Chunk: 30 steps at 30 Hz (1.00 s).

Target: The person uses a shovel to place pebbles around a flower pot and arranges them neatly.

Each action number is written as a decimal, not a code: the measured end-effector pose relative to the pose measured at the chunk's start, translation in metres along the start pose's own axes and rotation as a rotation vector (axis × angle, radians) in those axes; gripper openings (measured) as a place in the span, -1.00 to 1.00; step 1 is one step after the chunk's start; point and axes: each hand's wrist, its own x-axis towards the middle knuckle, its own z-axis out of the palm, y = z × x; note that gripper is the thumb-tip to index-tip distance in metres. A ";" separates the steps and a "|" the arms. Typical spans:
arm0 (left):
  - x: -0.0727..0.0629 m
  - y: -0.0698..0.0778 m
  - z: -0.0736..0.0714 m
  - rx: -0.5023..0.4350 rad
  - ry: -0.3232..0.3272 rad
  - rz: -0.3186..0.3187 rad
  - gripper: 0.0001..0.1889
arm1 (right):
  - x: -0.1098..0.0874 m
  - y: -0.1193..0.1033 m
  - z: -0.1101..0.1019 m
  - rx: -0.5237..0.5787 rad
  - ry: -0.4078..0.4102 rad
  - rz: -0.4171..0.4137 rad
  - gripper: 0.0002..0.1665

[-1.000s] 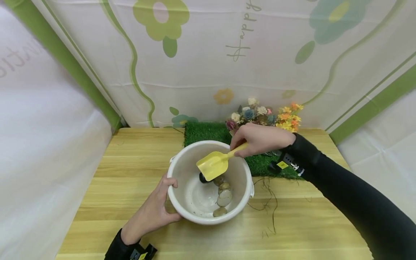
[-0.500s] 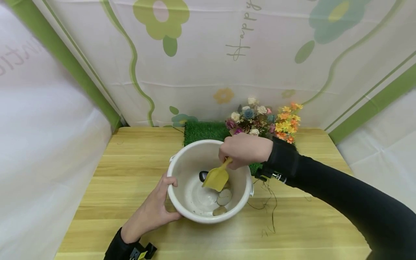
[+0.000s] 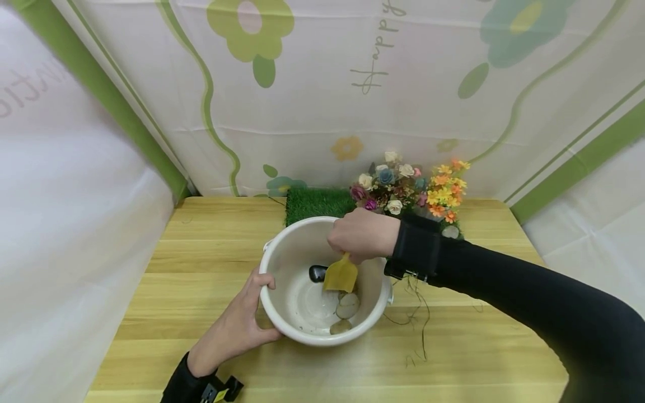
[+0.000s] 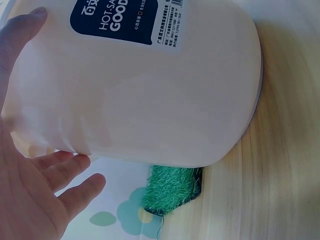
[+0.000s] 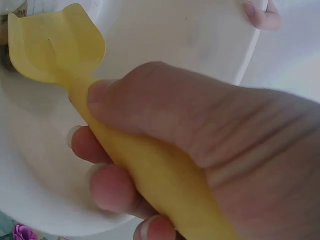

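A white bucket stands on the wooden table. My left hand holds its left side, with a finger hooked over the rim and the thumb against the outer wall. In the left wrist view, fingers lie along the labelled bucket wall. Inside the bucket, my right hand grips a yellow toy shovel by its handle, blade pointing down. Beneath and beside the blade lie a black stone and several pale and brown stones. The right wrist view shows the thumb and fingers wrapped round the handle; the blade looks empty there.
A green turf mat lies behind the bucket. Mixed artificial flowers and yellow-orange flowers stand at the back right. Thin dark roots or threads are scattered right of the bucket. A printed curtain hangs behind the table.
My right hand has moved left and deeper into the bucket, and the shovel has swung from nearly flat to pointing down at the stones. The left hand and the bucket have stayed put.
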 end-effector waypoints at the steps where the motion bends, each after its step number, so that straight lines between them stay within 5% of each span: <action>1: 0.000 0.000 0.000 0.001 0.001 0.001 -0.20 | 0.001 0.000 -0.001 -0.003 -0.007 -0.002 -0.43; 13: 0.000 0.001 -0.001 -0.013 -0.007 -0.009 -0.20 | 0.010 -0.007 -0.003 -0.075 -0.082 -0.007 -0.45; 30: -0.001 0.001 -0.001 0.000 -0.010 -0.017 -0.20 | 0.023 -0.010 0.012 -0.024 -0.179 0.000 -0.53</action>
